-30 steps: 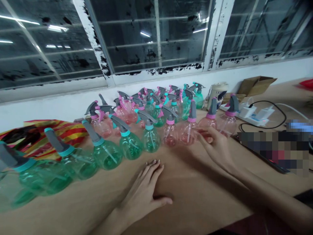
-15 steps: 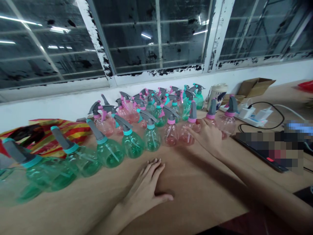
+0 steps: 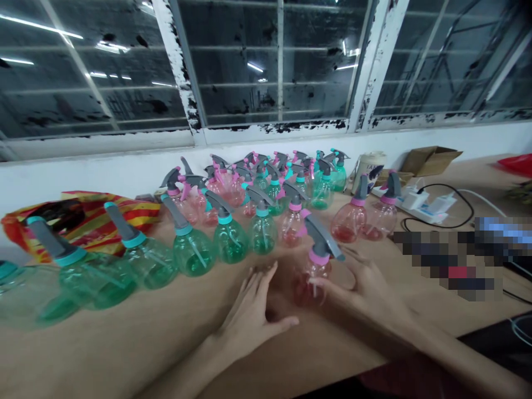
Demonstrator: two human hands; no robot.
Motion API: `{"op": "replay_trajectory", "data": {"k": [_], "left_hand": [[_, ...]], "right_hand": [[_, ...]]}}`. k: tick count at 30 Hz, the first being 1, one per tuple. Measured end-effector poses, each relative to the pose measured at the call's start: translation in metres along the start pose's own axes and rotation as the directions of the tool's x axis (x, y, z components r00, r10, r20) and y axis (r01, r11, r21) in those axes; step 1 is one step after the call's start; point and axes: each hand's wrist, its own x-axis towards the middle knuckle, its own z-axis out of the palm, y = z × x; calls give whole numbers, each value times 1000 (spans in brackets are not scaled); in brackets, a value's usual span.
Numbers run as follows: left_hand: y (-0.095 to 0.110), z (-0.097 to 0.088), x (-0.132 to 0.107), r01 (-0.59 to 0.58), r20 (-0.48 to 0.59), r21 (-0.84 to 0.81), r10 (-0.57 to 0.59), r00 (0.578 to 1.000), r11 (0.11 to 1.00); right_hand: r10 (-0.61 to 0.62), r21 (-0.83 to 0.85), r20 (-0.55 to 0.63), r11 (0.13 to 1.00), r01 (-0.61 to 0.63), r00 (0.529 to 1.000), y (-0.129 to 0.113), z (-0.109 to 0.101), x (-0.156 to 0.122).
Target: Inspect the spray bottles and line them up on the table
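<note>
A pink spray bottle (image 3: 318, 271) with a grey trigger head is gripped by my right hand (image 3: 357, 288), in front of the bottle row and blurred by motion. My left hand (image 3: 253, 310) is open over the table, fingers apart, to the left of that bottle and not touching it. A green spray bottle (image 3: 264, 233) stands in the row just beyond my left fingertips. Two more pink spray bottles, one of them nearer (image 3: 349, 221), stand behind my right hand. Beside the green one is another pink spray bottle (image 3: 291, 226).
Several green spray bottles (image 3: 193, 255) line the left side. A cluster of pink and green ones (image 3: 233, 191) stands behind. Farther out are a striped bag (image 3: 137, 210), a cup (image 3: 369, 169), a cardboard box (image 3: 432, 163) and a power strip with cables (image 3: 428, 210).
My right hand has taken a pink spray bottle out of the row and brought it nearer to me. My left hand remains open in about the same place.
</note>
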Motion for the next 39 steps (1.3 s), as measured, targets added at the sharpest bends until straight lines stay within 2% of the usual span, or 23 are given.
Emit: {"op": "replay_trajectory", "data": {"k": [3,8,11,14,17,21,26,31,35,39], "left_hand": [[1,-1,1,-6,-66,-96,0,998,995],[7,-5,3,-29,-9,-194,28,1000,981],[12,-9,4,-22,28,-223,29,999,975],[15,-12,5,-24,43,-217,34,999,976],[17,-14,7,-25,53,-201,37,998,979],[16,-13,7,-11,73,-184,25,997,983],[12,-9,5,-31,61,-160,41,997,987],[10,-11,8,-60,69,-159,72,995,985],[5,-13,11,-73,140,-91,85,986,993],[-1,-11,9,-43,185,3,42,982,999]], "right_hand": [[-74,160,101,985,57,992,-16,0,-1],[-127,306,177,949,68,976,-21,3,2],[-124,436,167,899,40,978,-17,6,7],[-121,581,210,813,-25,970,-18,10,18],[-71,668,254,734,-121,965,-29,14,31],[-2,736,217,658,-162,976,-44,23,41],[38,731,173,665,-154,984,-45,31,41],[-46,706,188,701,-103,981,-40,30,41],[-50,643,163,763,-68,985,-35,31,44],[-18,608,124,791,-61,992,-24,36,52]]}}
